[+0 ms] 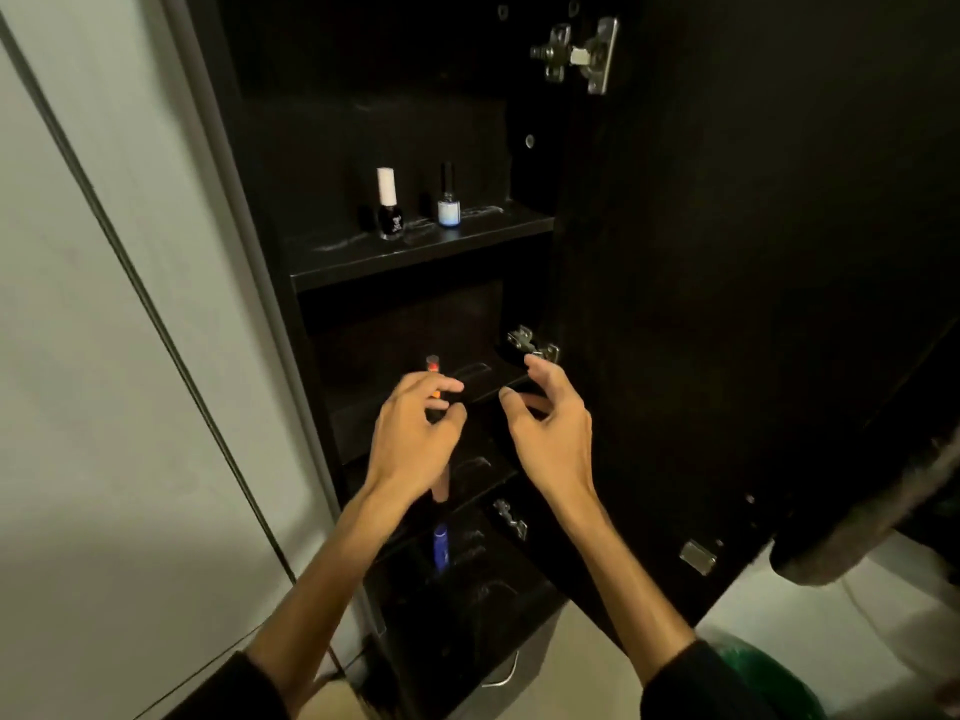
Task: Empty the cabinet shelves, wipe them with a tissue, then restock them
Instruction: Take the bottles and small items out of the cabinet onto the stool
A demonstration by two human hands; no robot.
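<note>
1. Open black cabinet (415, 262); two nail polish bottles, one white-capped (388, 210) and one dark-capped (448, 202), stand on its upper shelf.
2. Left hand (415, 433) pinches a small orange-tipped tube (432, 367) at the middle shelf.
3. Right hand (550, 428) hovers nearby, fingers loosely spread, holding nothing.
4. Likely restocking; next, setting the tube upright.

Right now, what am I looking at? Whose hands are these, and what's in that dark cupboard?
The picture comes from a camera worn on a person's head, looking down at their own two hands. No machine here.

They stand before a tall black cabinet with its door open. On the upper shelf stand two small nail polish bottles: a black bottle with a white cap and a pale blue bottle with a black cap.

The left hand has its grip around a slim stick with orange on it, at the shelf below. The right hand hangs loosely curled and holds nothing.

Lower down stands a blue tube. A green bin sits on the floor.
</note>
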